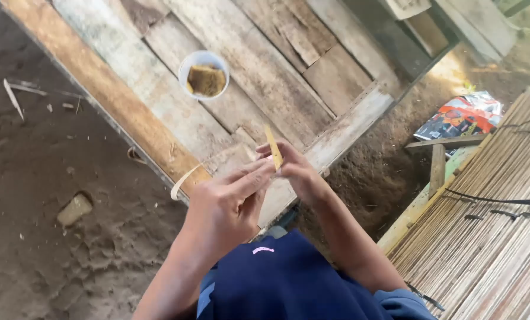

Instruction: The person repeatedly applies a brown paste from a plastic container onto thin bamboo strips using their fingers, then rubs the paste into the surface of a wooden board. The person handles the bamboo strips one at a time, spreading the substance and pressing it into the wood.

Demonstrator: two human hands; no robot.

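Note:
My left hand [226, 204] and my right hand [294, 169] meet in front of me, above the edge of a rough wooden platform [265, 65]. Both pinch a thin yellowish strip [273, 147] that stands up between the fingertips. A pale curled shaving [182, 181] hangs to the left of my left hand; whether it joins the strip is unclear. Farther away on the planks sits a white bowl [204, 73] holding a brownish block.
Bare dirt ground [40, 195] lies to the left, with a small wood piece [74, 208] on it. A panel of thin bamboo slats [490, 219] tied with dark cord fills the right. A colourful printed package [463, 115] lies on the soil beyond it.

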